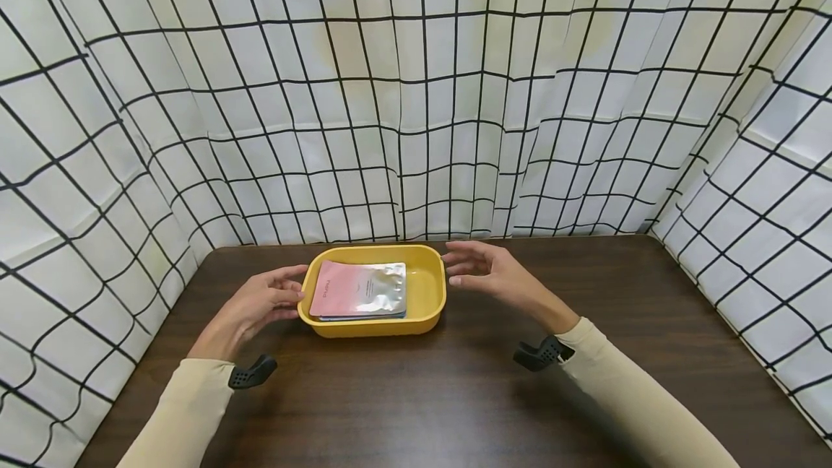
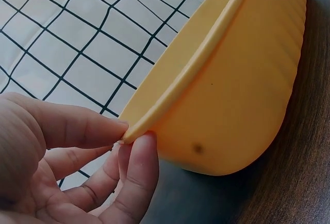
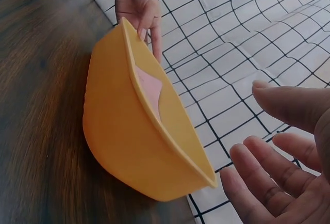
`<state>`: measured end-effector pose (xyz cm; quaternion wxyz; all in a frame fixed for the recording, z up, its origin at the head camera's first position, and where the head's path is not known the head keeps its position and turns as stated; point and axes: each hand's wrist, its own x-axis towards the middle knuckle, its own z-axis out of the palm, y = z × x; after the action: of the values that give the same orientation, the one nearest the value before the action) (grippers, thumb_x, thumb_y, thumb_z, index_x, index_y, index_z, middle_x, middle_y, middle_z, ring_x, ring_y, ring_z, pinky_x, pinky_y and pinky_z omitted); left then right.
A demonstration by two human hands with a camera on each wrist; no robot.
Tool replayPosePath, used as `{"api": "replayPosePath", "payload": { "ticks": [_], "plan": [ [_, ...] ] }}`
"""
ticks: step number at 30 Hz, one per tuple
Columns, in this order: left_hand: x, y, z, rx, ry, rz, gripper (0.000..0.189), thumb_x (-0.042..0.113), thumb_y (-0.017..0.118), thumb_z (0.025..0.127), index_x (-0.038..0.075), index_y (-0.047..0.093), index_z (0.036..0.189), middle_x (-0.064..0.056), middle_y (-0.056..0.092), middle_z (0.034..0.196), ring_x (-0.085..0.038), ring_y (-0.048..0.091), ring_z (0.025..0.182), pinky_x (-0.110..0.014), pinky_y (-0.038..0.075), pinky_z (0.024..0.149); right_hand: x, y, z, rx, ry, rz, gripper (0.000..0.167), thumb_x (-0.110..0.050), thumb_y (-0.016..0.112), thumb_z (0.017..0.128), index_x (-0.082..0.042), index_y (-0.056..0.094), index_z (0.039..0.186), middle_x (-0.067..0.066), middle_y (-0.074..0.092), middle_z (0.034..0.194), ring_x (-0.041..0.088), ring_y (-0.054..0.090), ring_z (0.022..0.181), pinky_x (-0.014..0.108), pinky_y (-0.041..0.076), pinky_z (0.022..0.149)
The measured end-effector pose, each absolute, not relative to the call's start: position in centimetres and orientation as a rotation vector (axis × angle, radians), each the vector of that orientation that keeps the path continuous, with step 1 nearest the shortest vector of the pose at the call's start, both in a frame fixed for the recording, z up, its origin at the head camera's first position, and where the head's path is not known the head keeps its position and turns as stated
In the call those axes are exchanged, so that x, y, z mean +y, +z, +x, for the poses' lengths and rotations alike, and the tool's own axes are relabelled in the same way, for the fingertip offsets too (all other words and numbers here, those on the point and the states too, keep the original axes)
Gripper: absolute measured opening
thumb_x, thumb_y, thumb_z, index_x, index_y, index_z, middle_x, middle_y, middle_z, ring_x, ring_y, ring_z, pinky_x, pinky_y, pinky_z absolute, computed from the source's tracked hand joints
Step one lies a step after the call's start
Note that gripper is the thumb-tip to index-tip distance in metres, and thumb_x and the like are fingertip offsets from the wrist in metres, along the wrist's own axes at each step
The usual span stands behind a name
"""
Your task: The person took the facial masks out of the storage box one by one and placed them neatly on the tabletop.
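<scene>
A yellow plastic basin (image 1: 425,289) stands on the dark table near the back wall. Inside, toward its left side, lies a flat pink and silver sachet (image 1: 351,289), with a bluish edge of something flat showing beneath it. My left hand (image 1: 256,303) pinches the basin's rim (image 2: 181,83) at the left end, thumb on top and fingers below, as the left wrist view shows. At the other end, my right hand (image 1: 495,276) is held beside the rim with fingers spread and apart from it; a gap separates them in the right wrist view.
White cloth with a black grid (image 1: 442,107) hangs behind the table and along both sides. Dark wood tabletop (image 1: 390,396) extends in front of the basin and to its right. Each wrist wears a black strap device (image 1: 541,354).
</scene>
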<state>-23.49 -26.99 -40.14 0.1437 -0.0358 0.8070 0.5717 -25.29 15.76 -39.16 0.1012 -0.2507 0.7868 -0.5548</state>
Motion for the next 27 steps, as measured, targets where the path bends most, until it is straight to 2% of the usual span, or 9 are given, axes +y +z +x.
{"api": "replayPosePath", "payload": {
  "ticks": [9, 14, 22, 27],
  "plan": [
    [-26.9, -40.3, -23.5, 2.289, 1.678, -0.123, 0.067, 0.006, 0.062, 0.097, 0.006, 0.034, 0.158, -0.011, 0.059, 0.107, -0.021, 0.064, 0.09, -0.031, 0.059, 0.08, 13.8, -39.4, -26.3, 2.259, -1.639, -0.789, 0.066, -0.015, 0.077, 0.09, -0.014, 0.048, 0.15, 0.014, 0.057, 0.145, 0.031, 0.06, 0.126, 0.039, 0.054, 0.099],
    [-26.9, -40.3, -23.5, 2.29, 1.677, -0.138, 0.067, 0.007, 0.063, 0.097, 0.007, 0.035, 0.158, -0.012, 0.06, 0.109, -0.022, 0.064, 0.092, -0.031, 0.059, 0.08, 12.8, -39.4, -26.9, 2.263, -1.61, -0.791, 0.07, -0.014, 0.079, 0.089, -0.009, 0.046, 0.151, 0.014, 0.057, 0.144, 0.028, 0.06, 0.126, 0.039, 0.054, 0.099],
    [-26.9, -40.3, -23.7, 2.298, 1.672, -0.135, 0.066, 0.007, 0.063, 0.097, 0.007, 0.035, 0.157, -0.013, 0.059, 0.111, -0.022, 0.064, 0.094, -0.031, 0.059, 0.081, 11.8, -39.5, -27.7, 2.23, -1.618, -0.76, 0.069, -0.014, 0.08, 0.087, -0.017, 0.049, 0.149, 0.013, 0.058, 0.144, 0.025, 0.06, 0.127, 0.04, 0.053, 0.101],
    [-26.9, -40.4, -23.7, 2.279, 1.692, -0.14, 0.066, 0.008, 0.063, 0.098, 0.007, 0.035, 0.157, -0.011, 0.06, 0.11, -0.022, 0.064, 0.092, -0.031, 0.059, 0.08, 11.1, -39.6, -28.1, 2.239, -1.58, -0.768, 0.072, -0.015, 0.079, 0.088, -0.011, 0.046, 0.151, 0.015, 0.056, 0.145, 0.024, 0.059, 0.128, 0.041, 0.052, 0.102]
  ]
}}
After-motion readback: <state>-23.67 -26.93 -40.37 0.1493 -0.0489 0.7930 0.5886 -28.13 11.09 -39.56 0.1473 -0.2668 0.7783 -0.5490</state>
